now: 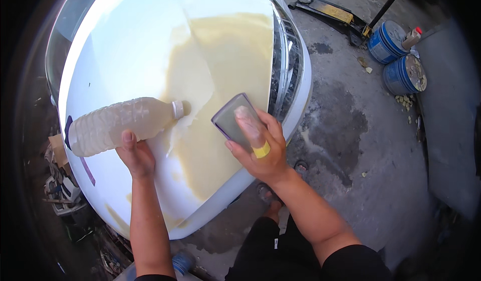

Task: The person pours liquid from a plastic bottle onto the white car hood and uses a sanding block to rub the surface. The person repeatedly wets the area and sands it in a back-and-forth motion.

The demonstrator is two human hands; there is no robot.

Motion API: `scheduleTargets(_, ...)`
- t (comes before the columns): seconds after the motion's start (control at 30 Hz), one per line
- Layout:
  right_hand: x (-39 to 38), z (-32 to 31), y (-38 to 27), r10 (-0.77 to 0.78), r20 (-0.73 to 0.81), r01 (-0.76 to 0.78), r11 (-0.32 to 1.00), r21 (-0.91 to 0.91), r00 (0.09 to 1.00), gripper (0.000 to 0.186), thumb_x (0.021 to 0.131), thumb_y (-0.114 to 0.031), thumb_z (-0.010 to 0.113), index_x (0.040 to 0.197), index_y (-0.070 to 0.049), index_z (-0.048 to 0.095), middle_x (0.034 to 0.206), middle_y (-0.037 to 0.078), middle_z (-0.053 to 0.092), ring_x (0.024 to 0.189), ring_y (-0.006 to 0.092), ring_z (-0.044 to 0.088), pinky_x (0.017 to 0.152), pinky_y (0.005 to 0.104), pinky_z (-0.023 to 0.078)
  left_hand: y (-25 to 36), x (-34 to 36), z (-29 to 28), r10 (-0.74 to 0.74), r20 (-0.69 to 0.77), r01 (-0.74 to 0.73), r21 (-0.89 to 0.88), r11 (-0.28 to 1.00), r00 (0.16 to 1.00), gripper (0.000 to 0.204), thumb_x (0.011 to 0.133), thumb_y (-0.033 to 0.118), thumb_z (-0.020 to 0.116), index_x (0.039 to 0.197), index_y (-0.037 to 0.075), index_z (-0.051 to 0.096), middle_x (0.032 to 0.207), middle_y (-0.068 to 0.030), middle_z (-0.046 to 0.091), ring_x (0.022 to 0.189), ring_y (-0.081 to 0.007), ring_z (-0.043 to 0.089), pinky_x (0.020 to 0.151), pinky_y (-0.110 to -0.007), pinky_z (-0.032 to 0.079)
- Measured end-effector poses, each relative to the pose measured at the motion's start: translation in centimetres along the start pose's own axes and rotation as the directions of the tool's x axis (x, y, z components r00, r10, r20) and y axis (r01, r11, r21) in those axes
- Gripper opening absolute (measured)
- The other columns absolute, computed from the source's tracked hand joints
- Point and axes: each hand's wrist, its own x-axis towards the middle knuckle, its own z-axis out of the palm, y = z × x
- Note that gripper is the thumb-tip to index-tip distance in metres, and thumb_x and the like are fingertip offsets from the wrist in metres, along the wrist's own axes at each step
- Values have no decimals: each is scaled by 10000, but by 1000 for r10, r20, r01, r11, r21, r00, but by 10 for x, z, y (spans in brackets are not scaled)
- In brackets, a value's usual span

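Observation:
My left hand (137,156) is closed around a clear ribbed plastic bottle (117,125) of cloudy liquid. The bottle lies nearly level above the white car hood (133,50), its white cap pointing right toward a tan sanded patch (230,48). In my right hand (268,155) is a sanding block (231,118) with a grey face and purplish edges, held over that patch. One finger, in a pale wrap with a yellow band, presses along the block's upper face. Whether the block touches the hood I cannot tell.
The car's headlight (285,55) borders the hood on the right. Beyond it on the stained concrete floor are a floor jack (330,13) and two blue buckets (383,45), one carrying a red-capped bottle (412,38). Assorted scrap (65,191) lies at the left.

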Motion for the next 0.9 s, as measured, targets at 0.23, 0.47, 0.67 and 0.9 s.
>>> scheduleTargets(0.23,71,14,12,-7,55,16,987,-158,998,587,784,-182,802,1313,-71,574,1200,133,674,1119,347,587,969,411,458,2,-3,8,-58,-34,57,-36,998,998,725,876,449,705,1385,14,426,1326,-115,539,1235,-267,539,1065,-422,432)
scheduleTargets(0.47,-1,-3,-12,7,83,-6,1000,-12,997,665,762,-175,822,1362,-113,541,1242,144,661,1155,355,588,990,423,460,2,-2,5,-35,-51,32,-51,998,998,732,894,455,691,1413,26,405,1367,-109,529,1266,-271,532,1067,-435,434)
scheduleTargets(0.67,137,24,8,109,75,-90,970,-227,991,576,806,-198,786,1328,-77,573,1178,158,667,1126,335,583,974,394,464,12,37,18,-30,-16,28,-114,993,999,666,931,412,663,1410,31,400,1366,-110,526,1267,-263,527,1056,-430,433)
scheduleTargets(0.9,6,-5,-23,-6,147,10,1000,-27,989,642,751,-153,825,1334,-81,567,1250,159,651,1162,344,576,987,418,467,11,126,12,-30,13,31,-104,994,999,619,956,391,638,1377,-3,413,1310,-135,548,1188,-259,574,1011,-412,475)
